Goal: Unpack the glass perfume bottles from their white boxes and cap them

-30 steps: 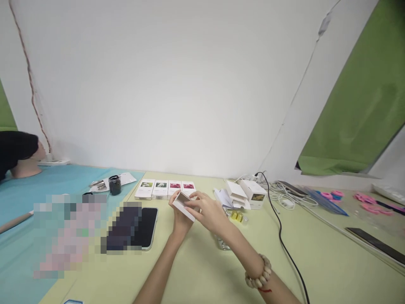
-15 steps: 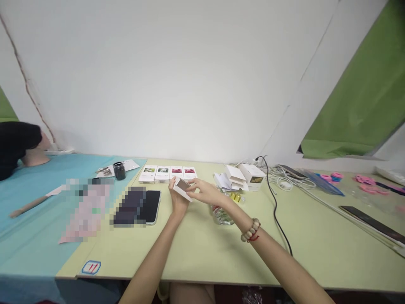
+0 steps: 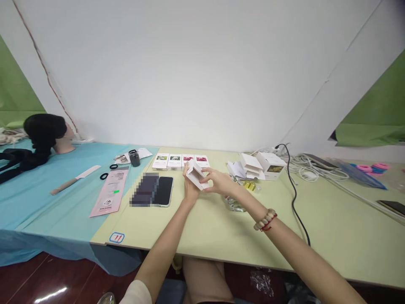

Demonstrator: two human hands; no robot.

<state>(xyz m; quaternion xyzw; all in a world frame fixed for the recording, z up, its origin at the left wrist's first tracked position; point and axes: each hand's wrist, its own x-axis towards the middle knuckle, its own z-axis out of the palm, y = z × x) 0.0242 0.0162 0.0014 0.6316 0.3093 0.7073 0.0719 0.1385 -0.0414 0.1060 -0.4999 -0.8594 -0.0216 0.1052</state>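
Note:
Both my hands hold one small white box (image 3: 196, 175) above the pale green table (image 3: 215, 228). My left hand (image 3: 190, 191) grips it from below and behind, fingers closed round it. My right hand (image 3: 220, 182) pinches its right end; a bead bracelet (image 3: 265, 219) sits on that wrist. Just beyond the box lies a row of several small white boxes with flower pictures (image 3: 180, 161). A clear glass jar (image 3: 234, 203) stands under my right forearm, partly hidden.
A phone (image 3: 163, 191) lies left of my hands beside a blurred patch. White cartons (image 3: 261, 165), yellow items (image 3: 249, 185), a black cable (image 3: 295, 198) and white cords (image 3: 308, 166) are at right. On the blue cloth (image 3: 41, 202): a pink packet (image 3: 110, 198), knife (image 3: 76, 180), dark jar (image 3: 134, 157), wig head (image 3: 47, 135).
The view has pulled back and swung left, showing the table's front edge and floor. My hands have tilted the white box more upright while keeping hold of it.

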